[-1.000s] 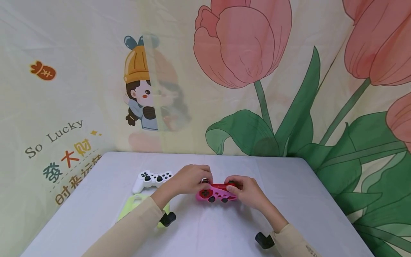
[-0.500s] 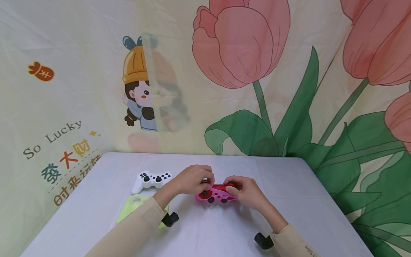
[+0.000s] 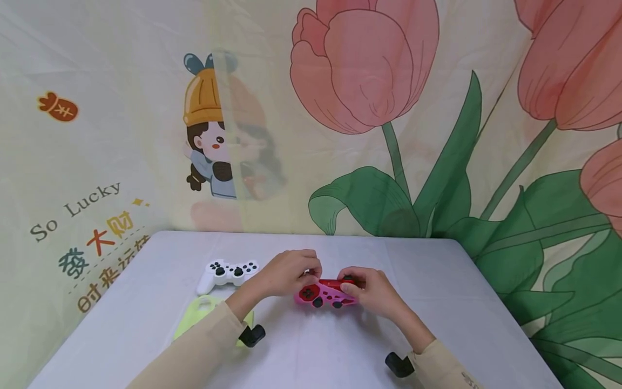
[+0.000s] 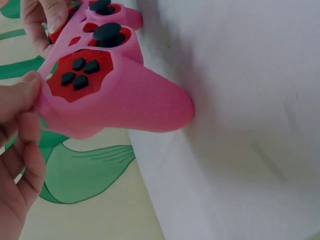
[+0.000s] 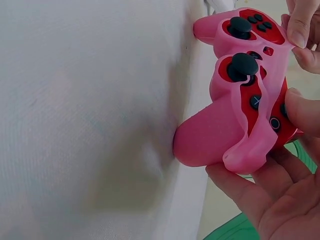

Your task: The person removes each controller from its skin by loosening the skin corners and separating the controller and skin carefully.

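Observation:
Both hands hold a red game controller [image 5: 255,102] that sits partly inside a pink silicone sleeve [image 4: 145,95]. With thumb and fingers, the left hand [image 3: 290,273] pinches the sleeve's edge by the direction-pad side. My right hand [image 3: 374,289] grips the other end, thumb on the red face beside the round buttons and fingers beneath. On that end the sleeve is twisted, and a loose pink flap [image 5: 247,152] hangs off the red shell. Around the direction pad [image 4: 80,74] the sleeve's opening frames the red face. The controller's handles point toward the person, close to the tabletop.
A white game controller [image 3: 228,273] lies on the white table [image 3: 311,356], left of the left forearm. Nearer the person is a light green sleeve [image 3: 194,313], partly covered by that forearm. A printed curtain [image 3: 272,216] hangs behind the table.
Both hands keep hold of the controller and sleeve in nearly the same place. Only slight shifts of the left forearm and the head view show.

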{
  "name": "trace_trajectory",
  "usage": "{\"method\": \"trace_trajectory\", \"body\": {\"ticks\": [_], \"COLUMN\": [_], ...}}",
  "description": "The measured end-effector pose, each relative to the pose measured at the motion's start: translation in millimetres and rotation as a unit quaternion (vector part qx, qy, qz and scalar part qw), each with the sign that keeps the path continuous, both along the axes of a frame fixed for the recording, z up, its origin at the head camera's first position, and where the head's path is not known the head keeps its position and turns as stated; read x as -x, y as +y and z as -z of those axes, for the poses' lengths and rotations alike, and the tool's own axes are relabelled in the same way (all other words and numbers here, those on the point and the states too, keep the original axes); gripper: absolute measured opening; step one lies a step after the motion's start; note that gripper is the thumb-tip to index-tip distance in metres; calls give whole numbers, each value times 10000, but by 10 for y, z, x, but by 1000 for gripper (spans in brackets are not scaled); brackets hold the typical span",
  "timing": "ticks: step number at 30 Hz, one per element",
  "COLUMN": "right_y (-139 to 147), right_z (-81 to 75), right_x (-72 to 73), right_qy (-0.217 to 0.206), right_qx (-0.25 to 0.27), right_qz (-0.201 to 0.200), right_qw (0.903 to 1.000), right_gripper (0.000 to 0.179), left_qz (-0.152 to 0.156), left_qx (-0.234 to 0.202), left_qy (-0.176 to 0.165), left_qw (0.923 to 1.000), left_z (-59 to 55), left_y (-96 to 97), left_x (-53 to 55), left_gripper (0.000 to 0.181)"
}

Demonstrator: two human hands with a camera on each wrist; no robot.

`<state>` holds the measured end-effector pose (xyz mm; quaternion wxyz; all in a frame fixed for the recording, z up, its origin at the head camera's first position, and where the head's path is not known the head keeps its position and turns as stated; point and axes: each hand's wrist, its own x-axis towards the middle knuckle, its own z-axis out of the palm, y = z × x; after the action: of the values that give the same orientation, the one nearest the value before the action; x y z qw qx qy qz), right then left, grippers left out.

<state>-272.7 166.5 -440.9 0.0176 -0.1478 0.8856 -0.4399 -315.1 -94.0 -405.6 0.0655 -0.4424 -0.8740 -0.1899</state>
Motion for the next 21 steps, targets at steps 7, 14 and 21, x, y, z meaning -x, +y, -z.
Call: {"method": "trace_trajectory", "body": {"ticks": [7,14,21], "right_y": [17,21,26], "right_z": [-16,-24,-10], "right_x": [4,-1,13], "right_qy": [-20,-4,-54], "right_qx": [27,37,-16], "right_qz": [-51,-99,-19], "right_qw": [10000,9999,10000], "right_gripper": [15,15,16], "left_qz": [-122,-152,-132], "left_qx": [96,110,131], "left_qy": [-153,-431,-709], "left_qw": [9998,9989,9973], "left_z": [9,31,101], "left_y": [-72,-180,-307], "left_x": [-2,20,24], "left_gripper": [17,9,11]}}
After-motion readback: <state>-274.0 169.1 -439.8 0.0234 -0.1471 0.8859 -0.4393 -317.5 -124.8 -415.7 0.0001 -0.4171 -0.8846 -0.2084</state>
